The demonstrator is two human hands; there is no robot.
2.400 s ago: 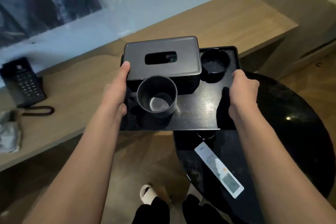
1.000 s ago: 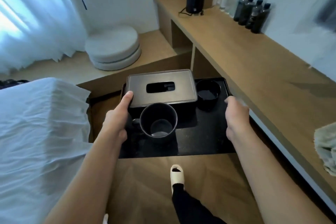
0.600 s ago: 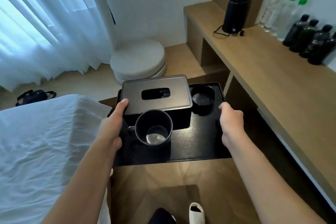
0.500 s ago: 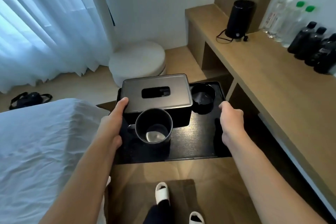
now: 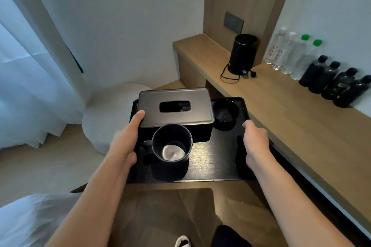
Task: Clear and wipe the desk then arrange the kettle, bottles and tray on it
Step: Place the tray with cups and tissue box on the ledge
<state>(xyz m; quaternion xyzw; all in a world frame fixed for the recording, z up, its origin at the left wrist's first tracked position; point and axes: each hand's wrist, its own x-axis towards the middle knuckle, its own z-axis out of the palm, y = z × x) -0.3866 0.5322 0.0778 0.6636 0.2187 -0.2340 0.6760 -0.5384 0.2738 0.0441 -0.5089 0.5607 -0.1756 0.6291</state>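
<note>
I carry a black tray (image 5: pixel 212 166) in the air beside the long wooden desk (image 5: pixel 281 106). My left hand (image 5: pixel 125 142) grips its left edge, thumb on the lid of the black tissue box (image 5: pixel 175 108). My right hand (image 5: pixel 256 142) grips the tray's right edge. A black mug (image 5: pixel 171 146) stands at the tray's front and a small black bowl (image 5: pixel 225 114) at its back right. The black kettle (image 5: pixel 242 54) with its cord stands at the desk's far end. Clear water bottles (image 5: pixel 291 54) and dark bottles (image 5: pixel 337 82) line the wall.
A round white pouf (image 5: pixel 112 114) sits on the floor ahead left, under white curtains (image 5: pixel 24 86). White bedding (image 5: pixel 26 220) lies at the lower left. The wood floor runs between bed and desk; my slippered foot (image 5: pixel 181 241) shows at the bottom.
I have turned away from the round black table and walked along the desk with the tray; the kettle and bottles have come closer and both hands keep their grip.
</note>
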